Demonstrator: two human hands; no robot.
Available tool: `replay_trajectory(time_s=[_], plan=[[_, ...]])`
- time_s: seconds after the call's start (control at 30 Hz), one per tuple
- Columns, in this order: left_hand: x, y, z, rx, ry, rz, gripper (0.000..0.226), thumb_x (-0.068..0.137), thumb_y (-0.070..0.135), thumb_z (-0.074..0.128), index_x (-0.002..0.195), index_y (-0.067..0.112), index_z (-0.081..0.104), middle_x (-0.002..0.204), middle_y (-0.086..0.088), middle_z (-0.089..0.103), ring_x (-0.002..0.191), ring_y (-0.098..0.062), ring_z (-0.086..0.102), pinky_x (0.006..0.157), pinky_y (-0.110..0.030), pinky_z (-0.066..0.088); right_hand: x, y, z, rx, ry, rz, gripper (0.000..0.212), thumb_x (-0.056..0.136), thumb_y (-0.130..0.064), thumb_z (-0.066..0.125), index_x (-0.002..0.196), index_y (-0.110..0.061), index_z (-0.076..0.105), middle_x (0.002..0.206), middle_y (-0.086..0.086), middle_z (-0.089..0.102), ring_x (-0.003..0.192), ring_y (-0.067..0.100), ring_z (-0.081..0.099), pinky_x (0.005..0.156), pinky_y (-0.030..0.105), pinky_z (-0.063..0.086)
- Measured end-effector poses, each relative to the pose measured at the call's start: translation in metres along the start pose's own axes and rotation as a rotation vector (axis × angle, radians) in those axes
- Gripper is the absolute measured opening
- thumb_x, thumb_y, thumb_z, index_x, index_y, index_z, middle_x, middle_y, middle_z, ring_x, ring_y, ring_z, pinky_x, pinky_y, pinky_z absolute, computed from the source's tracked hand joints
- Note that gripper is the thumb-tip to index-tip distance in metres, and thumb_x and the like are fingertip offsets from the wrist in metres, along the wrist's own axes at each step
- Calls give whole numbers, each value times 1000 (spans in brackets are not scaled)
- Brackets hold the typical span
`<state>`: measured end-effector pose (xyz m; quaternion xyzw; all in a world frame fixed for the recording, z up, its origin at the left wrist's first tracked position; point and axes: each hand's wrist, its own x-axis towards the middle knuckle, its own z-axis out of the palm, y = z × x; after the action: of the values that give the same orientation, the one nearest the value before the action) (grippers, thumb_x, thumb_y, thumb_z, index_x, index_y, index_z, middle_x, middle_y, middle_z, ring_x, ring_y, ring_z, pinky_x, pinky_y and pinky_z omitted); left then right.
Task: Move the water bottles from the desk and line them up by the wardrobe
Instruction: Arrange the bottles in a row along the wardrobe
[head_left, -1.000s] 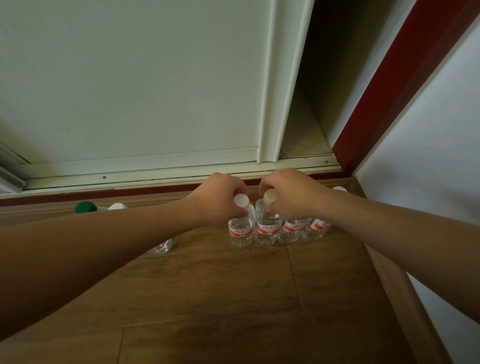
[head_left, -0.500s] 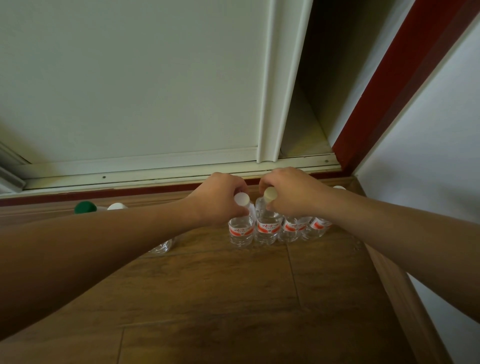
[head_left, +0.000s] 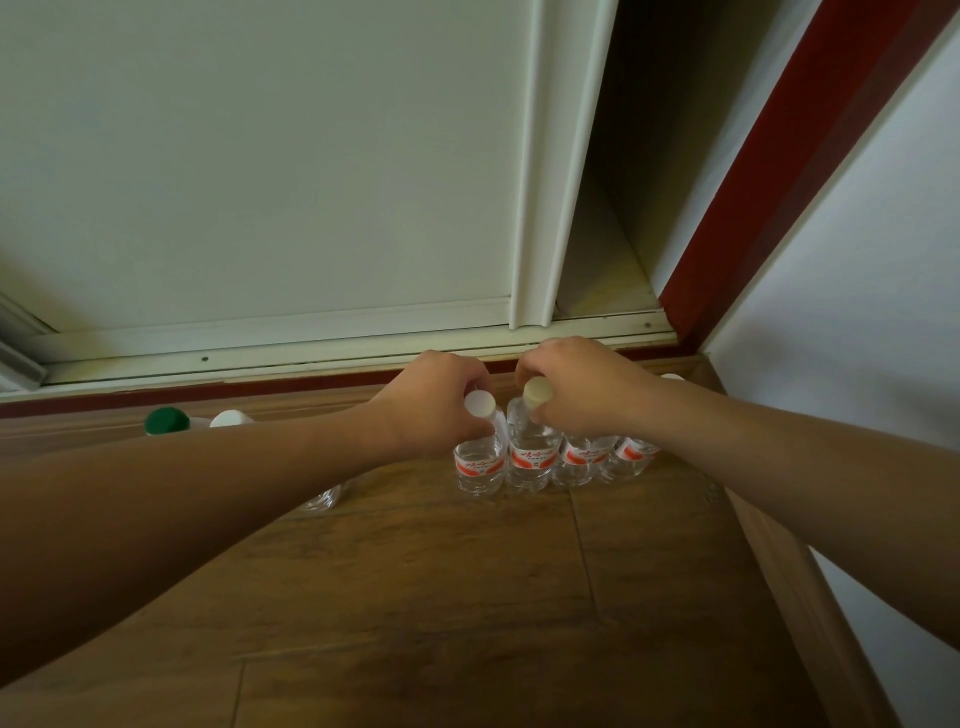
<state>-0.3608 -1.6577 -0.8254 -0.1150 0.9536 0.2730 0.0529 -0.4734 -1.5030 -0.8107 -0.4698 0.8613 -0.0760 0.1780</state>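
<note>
At the far left of the wooden floor, a green cap and a white cap show just above the left forearm, which hides the bottles under them; the clear bottom of another bottle peeks out below that arm. Behind them runs the wardrobe's pale sliding door, seated in its track above a dark red strip at floor level. Further right, the left hand closes around the neck of a clear bottle with a white cap, fingers curled over the far side and the thumb pressed on the near side just under the cap. That bottle stands upright on the floor, touching its neighbour. The right hand grips the neck of the next bottle, the one with a cream cap, fingers wrapped behind and the thumb on the front below the cap. Right of it, two more bottles with the same red and white labels stand in the same row, all four packed side by side near the wardrobe's base. Another white cap shows just beyond the right wrist. Past the door edge the wardrobe's dark opening is visible, then a red frame and a white wall with a wooden skirting board along the floor.
</note>
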Motion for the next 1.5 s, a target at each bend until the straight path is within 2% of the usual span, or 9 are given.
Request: replay_trajectory(time_s=[0.43, 0.7, 0.87, 0.97, 1.27, 1.5], plan=[[1, 0, 1, -9, 5, -6, 29, 76, 31, 80, 100, 26, 65, 91, 12, 63, 79, -3, 58, 70, -24, 53, 1, 1, 1, -5, 3, 0, 30, 83, -21, 67, 112, -26, 61, 107, -6, 58, 94, 14, 53, 77, 31, 48], [1, 0, 1, -17, 1, -13, 30, 75, 31, 81, 101, 25, 66, 91, 11, 64, 79, -4, 59, 68, -26, 53, 2, 2, 1, -14, -2, -7, 33, 83, -24, 66, 116, -25, 62, 109, -5, 59, 98, 15, 54, 81, 34, 49], [1, 1, 0, -10, -5, -8, 33, 75, 31, 81, 104, 24, 66, 94, 10, 65, 83, -5, 60, 74, -29, 56, 1, 3, 0, -10, -8, -7, 35, 82, -24, 66, 116, -26, 61, 109, -6, 60, 96, 14, 55, 82, 35, 51], [0, 1, 0, -6, -4, -2, 33, 75, 31, 82, 103, 25, 66, 94, 11, 65, 83, -4, 59, 72, -26, 54, 0, 4, 0, -6, -4, -1, 33, 81, -22, 66, 114, -27, 61, 107, -6, 60, 95, 14, 55, 82, 37, 52], [1, 0, 0, -8, 12, -7, 27, 76, 30, 82, 99, 25, 66, 90, 11, 63, 80, -4, 58, 67, -21, 49, -1, 3, 0, 13, 4, -11, 31, 83, -21, 67, 113, -26, 62, 108, -6, 59, 95, 14, 54, 78, 31, 47], [2, -1, 0, -10, 14, -7, 28, 76, 31, 82, 99, 25, 67, 91, 12, 64, 82, -5, 59, 68, -22, 50, 0, 4, 0, 23, 6, -4, 33, 83, -20, 67, 115, -26, 62, 109, -6, 59, 96, 14, 54, 80, 32, 49]])
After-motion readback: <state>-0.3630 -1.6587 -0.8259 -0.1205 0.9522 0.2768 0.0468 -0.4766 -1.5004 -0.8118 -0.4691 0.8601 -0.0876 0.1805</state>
